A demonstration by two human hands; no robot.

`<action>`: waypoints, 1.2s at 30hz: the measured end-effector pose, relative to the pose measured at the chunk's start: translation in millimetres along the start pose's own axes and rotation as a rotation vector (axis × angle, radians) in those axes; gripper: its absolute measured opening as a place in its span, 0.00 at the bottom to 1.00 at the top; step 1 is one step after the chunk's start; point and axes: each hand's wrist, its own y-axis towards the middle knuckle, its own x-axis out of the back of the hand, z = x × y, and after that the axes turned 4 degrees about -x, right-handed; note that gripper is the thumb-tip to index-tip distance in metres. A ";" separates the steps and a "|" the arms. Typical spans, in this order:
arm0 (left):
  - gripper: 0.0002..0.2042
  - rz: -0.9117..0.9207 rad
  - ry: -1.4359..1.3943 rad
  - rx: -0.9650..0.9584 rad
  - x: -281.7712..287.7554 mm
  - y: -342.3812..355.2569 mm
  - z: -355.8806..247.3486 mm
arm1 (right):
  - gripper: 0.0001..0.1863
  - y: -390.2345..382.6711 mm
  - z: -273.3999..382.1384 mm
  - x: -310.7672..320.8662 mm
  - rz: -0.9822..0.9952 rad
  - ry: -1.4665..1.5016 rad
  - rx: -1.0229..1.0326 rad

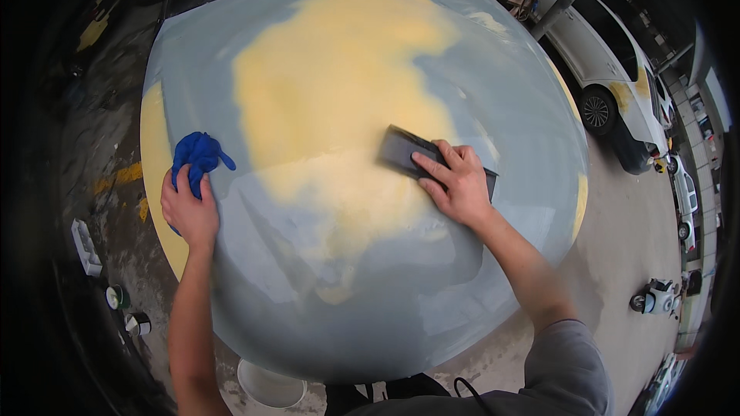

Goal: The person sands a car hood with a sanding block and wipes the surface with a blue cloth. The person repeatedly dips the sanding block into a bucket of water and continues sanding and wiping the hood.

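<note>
Right hand (461, 189) clamped over a dark block (401, 152), left hand (190, 208) curled round a blue cloth (199, 156)
The dark block lies on the hood (354, 339), across the right edge of the yellow patch (331, 85); uneven pressure could tip it, scoring the hood

No readable lettering, labels, numbers or signs anywhere in view.

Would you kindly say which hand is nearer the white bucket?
Left: in the picture, the left hand, on the blue cloth, is up-left of the bucket; the right hand, on the dark block, is farther off, up-right.
</note>
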 end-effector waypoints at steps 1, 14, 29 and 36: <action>0.22 -0.002 -0.017 -0.008 -1.0 0.6 -3.3 | 0.27 39.0 -20.8 -5.0 0.008 -0.034 -0.099; 0.23 0.014 -0.025 0.007 3.1 0.9 -5.7 | 0.28 -33.9 112.1 -8.4 0.069 -0.088 -0.053; 0.22 0.032 -0.027 0.010 0.5 -0.8 -3.4 | 0.25 -30.1 182.3 -38.4 -0.004 -0.135 -0.074; 0.22 0.012 -0.140 -0.016 -5.2 1.5 -42.0 | 0.24 128.1 89.3 -54.1 -0.014 -0.285 -0.400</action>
